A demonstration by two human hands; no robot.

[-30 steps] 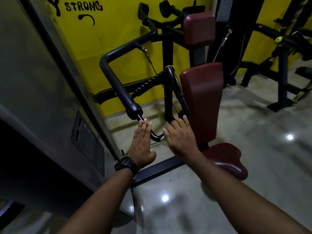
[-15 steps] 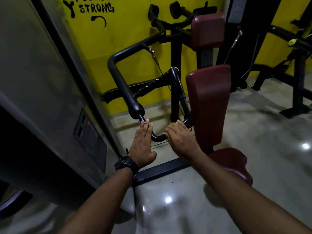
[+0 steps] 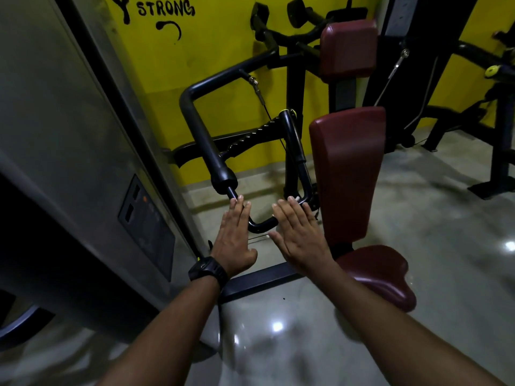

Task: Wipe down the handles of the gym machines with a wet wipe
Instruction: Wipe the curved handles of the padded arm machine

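Fingers (image 3: 240, 211) on the left grip (image 3: 235, 240) are straight and close together. It is wide open and holds nothing, and its tips lie over the thin black handle (image 3: 262, 226). The right grip (image 3: 299, 238) is flat and open too, with its tips at the handle's other bend. A small white bit (image 3: 299, 198) shows by those tips, but I cannot tell if it is a wipe. The handle curves like a U between both grips. A black watch (image 3: 207, 270) sits on the left wrist. Just to the right stands a dark red back pad (image 3: 348, 174), with the seat (image 3: 381, 271) below it. Behind is a yellow wall (image 3: 223, 37).
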